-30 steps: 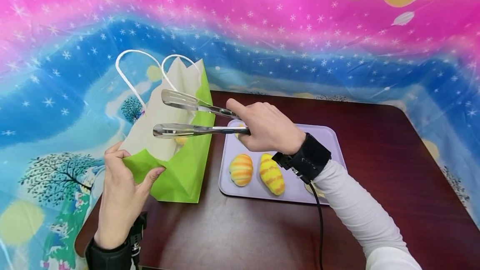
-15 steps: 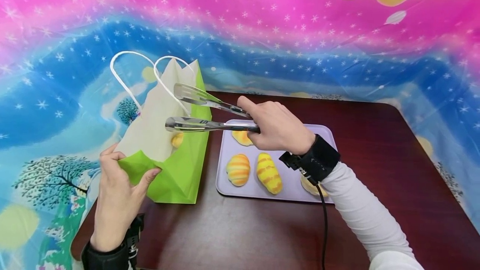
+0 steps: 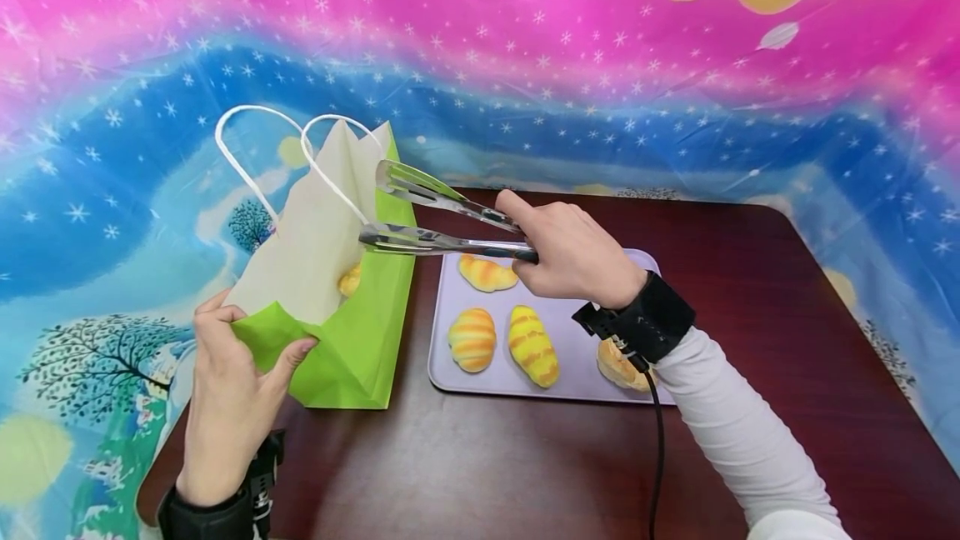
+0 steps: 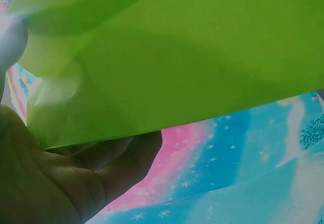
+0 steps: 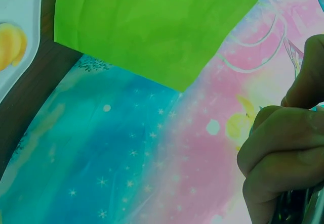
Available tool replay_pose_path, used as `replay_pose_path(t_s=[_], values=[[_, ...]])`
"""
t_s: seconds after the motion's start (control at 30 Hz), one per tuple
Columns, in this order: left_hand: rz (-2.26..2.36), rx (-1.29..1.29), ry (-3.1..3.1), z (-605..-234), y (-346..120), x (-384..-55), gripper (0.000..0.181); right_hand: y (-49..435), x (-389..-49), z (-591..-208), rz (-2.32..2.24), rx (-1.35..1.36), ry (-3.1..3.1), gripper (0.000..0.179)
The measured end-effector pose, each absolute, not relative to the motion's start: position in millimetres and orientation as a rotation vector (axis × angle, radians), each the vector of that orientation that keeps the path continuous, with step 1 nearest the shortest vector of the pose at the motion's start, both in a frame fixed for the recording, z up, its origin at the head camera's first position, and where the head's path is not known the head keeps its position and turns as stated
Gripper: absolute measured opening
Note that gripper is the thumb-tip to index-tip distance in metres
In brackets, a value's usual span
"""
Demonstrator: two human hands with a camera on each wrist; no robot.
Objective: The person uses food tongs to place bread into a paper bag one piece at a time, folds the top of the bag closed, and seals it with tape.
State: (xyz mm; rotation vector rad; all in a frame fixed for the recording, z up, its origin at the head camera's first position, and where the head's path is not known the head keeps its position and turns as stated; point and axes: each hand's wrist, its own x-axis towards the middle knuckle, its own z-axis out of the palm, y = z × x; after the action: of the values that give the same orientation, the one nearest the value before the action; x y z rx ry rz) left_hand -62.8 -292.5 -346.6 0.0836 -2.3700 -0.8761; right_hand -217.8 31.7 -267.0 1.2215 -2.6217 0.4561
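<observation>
The person's right hand (image 3: 573,255) wraps the tongs (image 3: 397,240), whose arms stand spread with nothing between them, tips pointing left toward the green bag (image 3: 360,357). The left hand (image 3: 236,390) pinches the bag's near edge. The yellow bread (image 3: 534,346) lies on the tray (image 3: 577,357), closer to the person than the right hand, the nearer one; its long axis runs mostly away from the person, roughly crosswise to the tongs.
</observation>
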Motion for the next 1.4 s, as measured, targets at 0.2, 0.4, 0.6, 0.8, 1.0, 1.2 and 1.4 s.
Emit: replay_pose_path(t_s=[0.2,0.4,0.6,0.8,1.0,1.2,1.4], values=[[-0.878,0.079,-2.366,-346,-293,-63,0.065,41,-219,-271,0.469,1.198,-2.641,0.036],[-0.882,0.074,-2.365,-346,-293,-63,0.064,49,-222,-276,0.49,1.179,-2.665,0.034],[-0.868,0.083,-2.375,-347,-293,-62,0.065,56,-225,-285,0.483,1.15,-2.726,0.035],[-0.866,0.076,-2.373,-347,-294,-63,0.065,64,-230,-297,0.467,1.115,-2.764,0.035],[-0.859,0.067,-2.373,-347,-294,-63,0.064,73,-237,-311,0.471,1.076,-2.842,0.034],[-0.868,0.081,-2.376,-347,-293,-63,0.064,81,-242,-326,0.443,1.025,-2.922,0.036],[-0.868,0.082,-2.373,-347,-293,-63,0.065,87,-248,-343,0.407,0.974,-3.019,0.042]])
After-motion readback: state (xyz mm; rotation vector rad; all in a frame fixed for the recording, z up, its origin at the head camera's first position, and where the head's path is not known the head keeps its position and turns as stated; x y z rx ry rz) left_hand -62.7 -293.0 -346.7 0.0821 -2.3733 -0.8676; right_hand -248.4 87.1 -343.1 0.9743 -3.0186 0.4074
